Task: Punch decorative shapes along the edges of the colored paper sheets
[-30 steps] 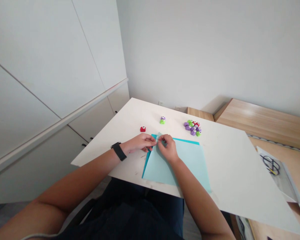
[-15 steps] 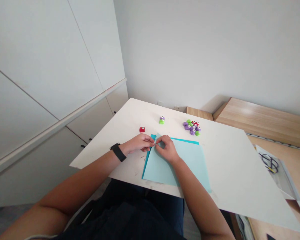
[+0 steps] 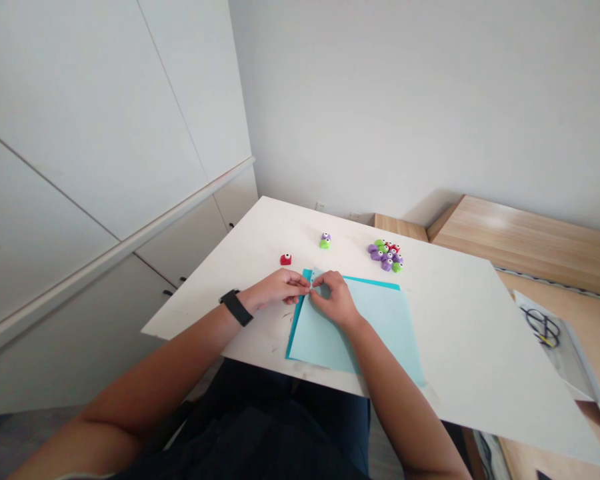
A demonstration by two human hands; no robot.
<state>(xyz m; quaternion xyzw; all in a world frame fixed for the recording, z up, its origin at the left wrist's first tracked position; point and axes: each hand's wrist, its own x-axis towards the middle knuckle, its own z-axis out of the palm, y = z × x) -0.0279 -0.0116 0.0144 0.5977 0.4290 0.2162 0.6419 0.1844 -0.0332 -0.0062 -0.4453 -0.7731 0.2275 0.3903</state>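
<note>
A light blue sheet of paper lies over a darker teal sheet, which shows along its top and left edges. My left hand pinches at the light sheet's left edge near the top corner. Close by, fingertips almost meeting the left ones, my right hand pinches the same edge while resting on the paper. Small marks or holes show along that edge; anything tiny between the fingers is hidden. Beyond my left hand sits a small red craft punch, and farther back a green and purple pair of punches.
Several purple, green and red punches are heaped at the table's back right. The white table stands by a wall and white cabinets. On a wooden surface at the right lie a coiled dark cable and a clear folder.
Both hands stay at the paper's left edge, with only slight finger movement. The whole view has shifted a little; the punches and sheets rest as before.
</note>
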